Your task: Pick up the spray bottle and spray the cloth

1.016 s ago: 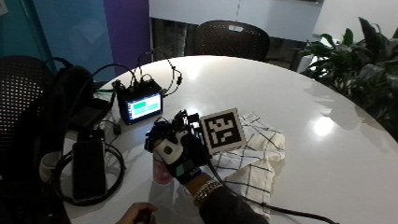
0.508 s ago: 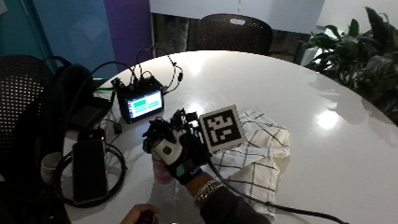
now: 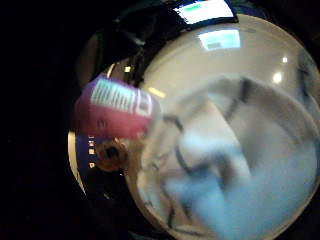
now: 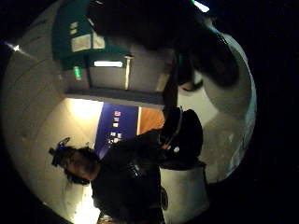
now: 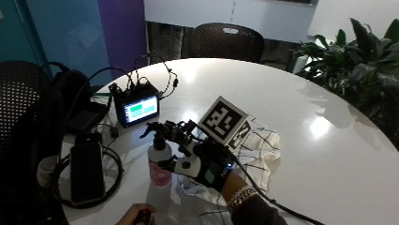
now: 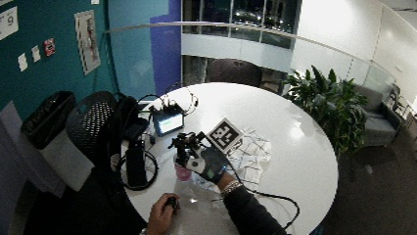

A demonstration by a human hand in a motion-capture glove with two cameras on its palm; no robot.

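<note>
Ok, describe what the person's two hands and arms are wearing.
The right hand wears a black glove with a white patch and black hardware at the knuckles, a beaded bracelet at the wrist and a dark sleeve behind it. The other hand is bare.

A round white surface (image 5: pixel 293 98) stands in a room with a teal wall (image 6: pixel 45 63) that carries a framed picture (image 6: pixel 85 35) and small notes, next to a purple wall panel (image 5: pixel 121 28). A dark mesh chair (image 5: pixel 225 41) stands at the surface's far edge, another dark chair (image 6: pixel 91 122) and a black bin (image 6: pixel 44 117) stand by its left edge, and leafy green plants (image 5: pixel 355 65) rise beyond its right edge. Ceiling light glints off the surface near the right edge, and the floor (image 6: pixel 371 196) is dark.
</note>
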